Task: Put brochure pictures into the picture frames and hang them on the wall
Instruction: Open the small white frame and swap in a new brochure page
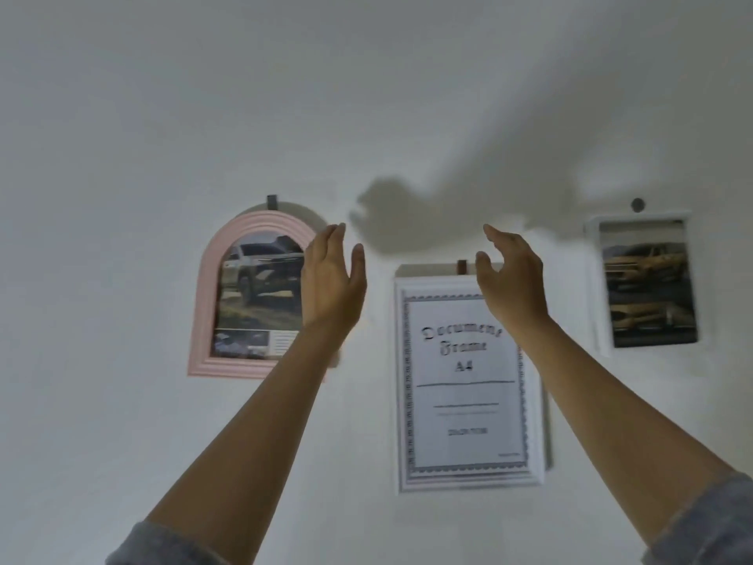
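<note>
Three frames hang on a white wall. A pink arched frame (205, 303) at the left holds a picture of a grey car. In the middle hangs a white rectangular frame (464, 385) with a "Document Frame A4" sheet inside. At the right a small white frame (648, 279) shows yellow cars. My left hand (332, 279) is raised, open and empty, over the right edge of the pink frame. My right hand (509, 279) is open and empty in front of the upper right corner of the middle frame. Neither hand grips a frame.
Each frame hangs from a small hook: a dark one (271, 201) above the pink frame, a brown one (461, 267) above the middle frame, a round one (637, 204) above the right frame. My hands cast shadows on the bare wall (122, 136) above.
</note>
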{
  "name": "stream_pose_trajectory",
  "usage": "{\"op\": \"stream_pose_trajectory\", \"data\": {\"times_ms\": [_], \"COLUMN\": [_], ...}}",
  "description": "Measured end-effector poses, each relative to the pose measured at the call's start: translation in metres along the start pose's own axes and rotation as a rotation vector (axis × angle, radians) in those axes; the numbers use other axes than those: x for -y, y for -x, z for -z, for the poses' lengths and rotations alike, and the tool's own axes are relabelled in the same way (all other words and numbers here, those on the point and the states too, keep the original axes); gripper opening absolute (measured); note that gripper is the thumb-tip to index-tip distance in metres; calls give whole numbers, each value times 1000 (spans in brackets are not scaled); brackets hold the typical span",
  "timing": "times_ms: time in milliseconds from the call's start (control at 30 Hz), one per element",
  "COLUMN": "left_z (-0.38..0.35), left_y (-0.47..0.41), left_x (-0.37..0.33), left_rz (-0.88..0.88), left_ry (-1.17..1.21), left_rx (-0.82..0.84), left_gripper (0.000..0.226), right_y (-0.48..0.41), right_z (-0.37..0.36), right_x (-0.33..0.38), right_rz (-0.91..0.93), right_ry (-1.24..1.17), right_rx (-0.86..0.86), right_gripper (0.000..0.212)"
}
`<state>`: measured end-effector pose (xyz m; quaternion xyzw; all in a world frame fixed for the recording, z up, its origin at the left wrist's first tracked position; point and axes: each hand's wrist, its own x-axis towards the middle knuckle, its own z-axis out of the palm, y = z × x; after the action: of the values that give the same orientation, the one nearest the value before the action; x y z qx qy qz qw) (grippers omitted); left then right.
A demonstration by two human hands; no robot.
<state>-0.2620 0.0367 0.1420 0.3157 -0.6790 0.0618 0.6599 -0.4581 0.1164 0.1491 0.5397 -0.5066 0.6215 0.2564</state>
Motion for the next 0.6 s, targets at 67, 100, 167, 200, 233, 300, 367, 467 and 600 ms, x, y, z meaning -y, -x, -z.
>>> {"op": "stream_pose_trajectory", "data": {"times_ms": [67,100,167,200,233,300,367,467,600], "left_z": [-30,-44,-77,-94,-112,-143,-174,-212,-250], "left_y": [6,9,19,25,33,48,63,82,97], "left_x": [-39,-55,-89,-106,-121,-145,-167,-190,-201], "left_rz": [-58,-82,-112,-119,-129,-161,-193,-187,-98], "left_ry": [13,21,43,54,60,48,36,55,44], "left_rx": [34,50,83,99,113,149,184,210,207], "left_gripper": [49,49,49,49,49,49,49,49,51], "right_y": [-10,-13,-17,-18,-18,-15,-12,-7,-2], "right_z": [38,53,88,104,119,143,165,185,190], "right_x": [-29,-43,-77,-94,-112,-146,-178,-218,-260], "right_rz": [14,16,-6,-24,-40,-80,-118,-187,-248], "right_ry": [76,106,156,181,211,267,316,344,302], "right_rx": [-4,-8,-14,-16,-16,-18,-20,-12,-4], "right_gripper": [42,42,43,44,44,44,45,45,46]}}
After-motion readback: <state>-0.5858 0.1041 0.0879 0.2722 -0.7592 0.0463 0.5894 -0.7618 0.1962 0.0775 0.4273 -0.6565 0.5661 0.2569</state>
